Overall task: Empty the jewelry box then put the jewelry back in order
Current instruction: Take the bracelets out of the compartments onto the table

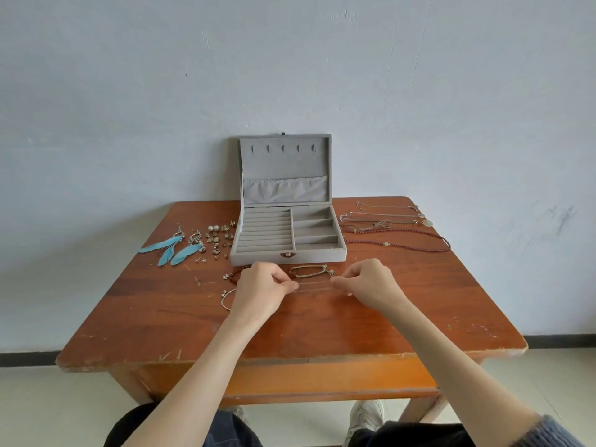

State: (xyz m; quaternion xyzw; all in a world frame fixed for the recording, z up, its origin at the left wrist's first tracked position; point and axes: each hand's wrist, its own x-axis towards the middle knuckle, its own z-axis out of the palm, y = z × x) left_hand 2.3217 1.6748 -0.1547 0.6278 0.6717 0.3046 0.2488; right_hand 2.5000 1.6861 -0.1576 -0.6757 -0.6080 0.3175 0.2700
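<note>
My fingers pinch a thin chain [314,287]: the left hand [261,290] nips one end between thumb and forefinger, the right hand [367,282] nips the other, and the chain runs straight between them, just over the table [419,301] in front of the box [288,235].

I judge the emptying all but done. The box stands open, its lid up by the wall, the ring rolls bare and the side compartments nearly so; one small dark thing may sit in the back compartment, too small to tell. The feather earrings [172,248] and studs [217,238] lie left of the box, the necklaces [393,229] in rows on its right. Near my hands lie a green cord bracelet [311,271], a red bead bracelet [233,274] partly under my left hand, and a silver bracelet [225,298] by my left wrist. Nothing has gone back yet, so the whole second half is left.

Both forearms reach forward from the near edge and turn in slightly. The hands are level and a short way apart, knuckles up, the other fingers curled under.
</note>
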